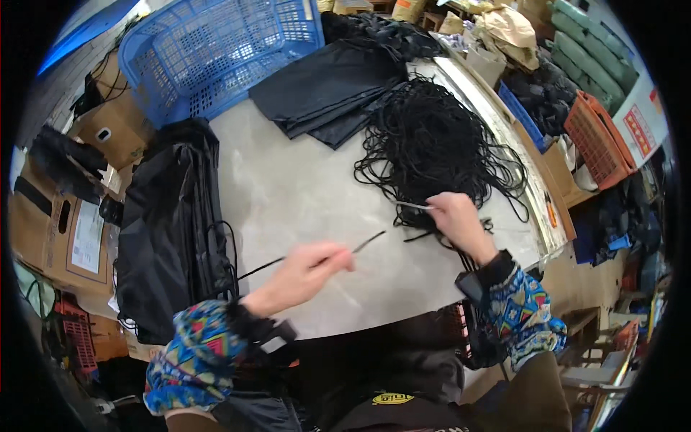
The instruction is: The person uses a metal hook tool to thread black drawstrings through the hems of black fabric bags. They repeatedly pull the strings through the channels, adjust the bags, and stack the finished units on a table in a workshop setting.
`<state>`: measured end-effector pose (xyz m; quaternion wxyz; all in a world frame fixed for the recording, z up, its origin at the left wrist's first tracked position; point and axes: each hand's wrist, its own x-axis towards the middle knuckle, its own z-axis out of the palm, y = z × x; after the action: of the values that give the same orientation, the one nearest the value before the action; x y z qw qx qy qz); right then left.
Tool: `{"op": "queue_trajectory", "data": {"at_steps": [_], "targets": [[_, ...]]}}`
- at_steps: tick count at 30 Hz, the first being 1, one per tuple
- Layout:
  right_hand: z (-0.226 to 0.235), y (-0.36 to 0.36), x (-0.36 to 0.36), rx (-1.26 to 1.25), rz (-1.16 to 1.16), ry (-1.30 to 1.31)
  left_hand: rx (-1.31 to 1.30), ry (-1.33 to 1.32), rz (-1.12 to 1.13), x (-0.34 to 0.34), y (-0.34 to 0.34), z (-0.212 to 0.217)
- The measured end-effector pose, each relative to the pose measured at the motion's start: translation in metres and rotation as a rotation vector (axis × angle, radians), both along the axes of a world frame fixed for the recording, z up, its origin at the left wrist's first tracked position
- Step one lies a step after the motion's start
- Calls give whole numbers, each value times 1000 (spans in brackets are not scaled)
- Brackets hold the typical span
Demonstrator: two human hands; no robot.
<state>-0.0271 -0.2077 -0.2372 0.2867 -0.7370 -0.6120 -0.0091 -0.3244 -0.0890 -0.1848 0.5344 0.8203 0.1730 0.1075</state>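
Note:
My left hand (301, 275) is closed on a thin black cord (370, 242) over the near part of the pale tabletop (288, 173). One end of this cord points up and right past my fingers; the other side runs left toward a stack of folded black fabric pieces (169, 223). In my right hand (457, 219), closed, is a slim silvery metal rod-like tool (412, 206) whose exact kind I cannot make out. Its tip points left, apart from the cord end. Just beyond my right hand lies a big tangled heap of black cords (435, 137).
Flat black fabric sheets (331, 90) lie at the far side beside a blue plastic basket (216, 57). Cardboard boxes (61, 237) stand at the left. An orange crate (601, 137) and filled sacks (590, 65) are off the table's right edge.

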Motion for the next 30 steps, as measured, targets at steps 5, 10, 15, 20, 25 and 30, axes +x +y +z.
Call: {"op": "queue_trajectory", "data": {"at_steps": [5, 10, 15, 20, 25, 30], "targets": [[16, -31, 33, -118, -159, 171, 305, 524, 103, -76, 19, 27], [80, -38, 17, 10, 101, 588, 634, 492, 57, -61, -21, 25], [124, -77, 35, 96, -403, -167, 409, 290, -218, 39, -4, -12], [111, -121, 51, 8, -476, -130, 509, -147, 157, 153, 6, -62], [49, -154, 15, -451, -206, 10, 593, -82, 589, 242, 21, -73], [11, -159, 23, -373, -161, 162, 628, 113, 339, 302, 39, -46]]}}
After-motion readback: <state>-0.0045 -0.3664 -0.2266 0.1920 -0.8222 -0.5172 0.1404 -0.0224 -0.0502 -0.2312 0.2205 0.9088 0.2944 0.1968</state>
